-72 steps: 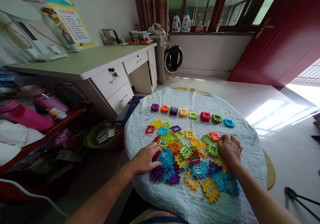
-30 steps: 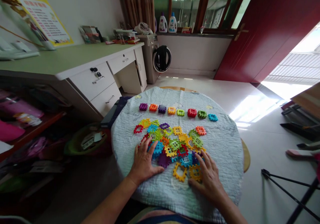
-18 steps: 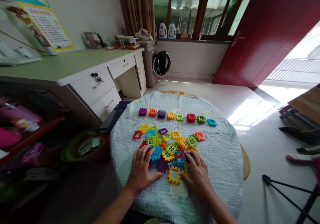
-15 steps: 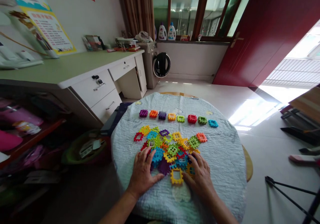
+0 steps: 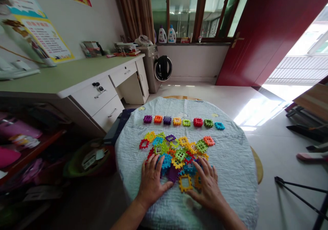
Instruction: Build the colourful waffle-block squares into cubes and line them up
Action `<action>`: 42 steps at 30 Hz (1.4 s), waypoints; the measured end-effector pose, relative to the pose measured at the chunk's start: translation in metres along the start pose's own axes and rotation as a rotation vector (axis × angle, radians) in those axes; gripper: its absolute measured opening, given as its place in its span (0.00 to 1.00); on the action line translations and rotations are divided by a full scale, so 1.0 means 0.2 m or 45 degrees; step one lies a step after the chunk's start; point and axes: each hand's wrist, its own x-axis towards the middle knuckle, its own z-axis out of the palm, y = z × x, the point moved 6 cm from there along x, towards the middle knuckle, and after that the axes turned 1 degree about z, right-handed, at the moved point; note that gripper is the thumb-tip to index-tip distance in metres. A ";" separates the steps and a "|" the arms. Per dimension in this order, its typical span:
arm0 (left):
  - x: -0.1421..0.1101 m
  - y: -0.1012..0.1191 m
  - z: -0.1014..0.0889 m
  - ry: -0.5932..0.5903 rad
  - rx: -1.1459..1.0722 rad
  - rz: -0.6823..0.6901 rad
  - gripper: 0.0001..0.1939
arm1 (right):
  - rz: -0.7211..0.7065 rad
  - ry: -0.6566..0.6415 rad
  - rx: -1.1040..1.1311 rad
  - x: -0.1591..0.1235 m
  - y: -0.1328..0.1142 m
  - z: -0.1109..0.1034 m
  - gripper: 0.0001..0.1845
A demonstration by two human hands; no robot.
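A heap of colourful plastic interlocking tiles lies on the cloth-covered round table. My left hand (image 5: 153,178) rests palm down at the heap's left side, fingers spread, close by a blue tile (image 5: 166,160) and a dark purple tile (image 5: 173,174). On the right side my right hand (image 5: 207,180) lies with fingers apart, partly covering yellow and blue tiles. Between the two thumbs sits a yellow square frame tile (image 5: 185,183); the right thumb is at its lower edge. Green window tiles (image 5: 180,154) lie in the middle of the heap.
Beyond the heap runs a row of several stacked tile blocks, from a purple block (image 5: 148,119) to a blue block (image 5: 219,125). A pale blue cloth (image 5: 230,161) covers the table. A desk (image 5: 77,74) stands left, a tripod leg (image 5: 299,185) right.
The camera view has shifted slightly, so the table and tiles appear a little lower and further right. Both hands stay spread at the heap's sides with little visible movement.
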 end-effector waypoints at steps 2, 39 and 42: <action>0.02 0.01 0.00 -0.014 0.016 0.006 0.46 | -0.017 -0.064 -0.020 0.00 -0.03 0.01 0.51; 0.24 -0.41 -0.08 0.335 -0.253 -0.251 0.18 | -0.135 0.078 0.256 0.41 -0.25 -0.05 0.15; 0.24 -0.42 -0.07 0.333 -0.244 -0.241 0.18 | -0.074 0.234 0.505 0.37 -0.18 -0.15 0.12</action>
